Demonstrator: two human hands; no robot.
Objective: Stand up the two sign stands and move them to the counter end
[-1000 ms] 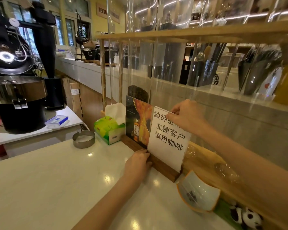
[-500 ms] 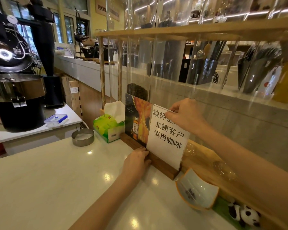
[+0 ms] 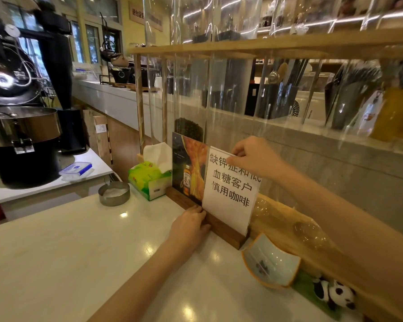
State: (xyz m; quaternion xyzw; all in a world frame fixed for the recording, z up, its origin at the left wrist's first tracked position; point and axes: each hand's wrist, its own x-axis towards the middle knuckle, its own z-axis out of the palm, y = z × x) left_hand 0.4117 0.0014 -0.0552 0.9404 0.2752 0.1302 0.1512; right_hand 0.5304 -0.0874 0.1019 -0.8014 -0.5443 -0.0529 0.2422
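Observation:
Two sign stands stand upright side by side on the white counter [image 3: 68, 252], against the wooden rack. The nearer white sign stand [image 3: 230, 194] carries black Chinese text in a clear panel on a dark wooden base. My right hand [image 3: 254, 159] pinches its top edge. My left hand [image 3: 191, 225] presses on the front of its wooden base. Behind it to the left stands the picture sign stand [image 3: 187, 168] with a bottle and orange artwork, also on a wooden base; no hand touches it.
A green tissue box [image 3: 147, 180] and a metal ashtray [image 3: 114, 194] sit left of the signs. A curved ceramic dish [image 3: 271, 263] and a panda figure [image 3: 335, 292] lie to the right. A wooden rack with clear tubes [image 3: 219, 89] rises behind. A coffee roaster [image 3: 21, 135] stands at far left.
Both hands keep their hold on the white sign stand. The sign looks slightly more upright; the view has shifted a little.

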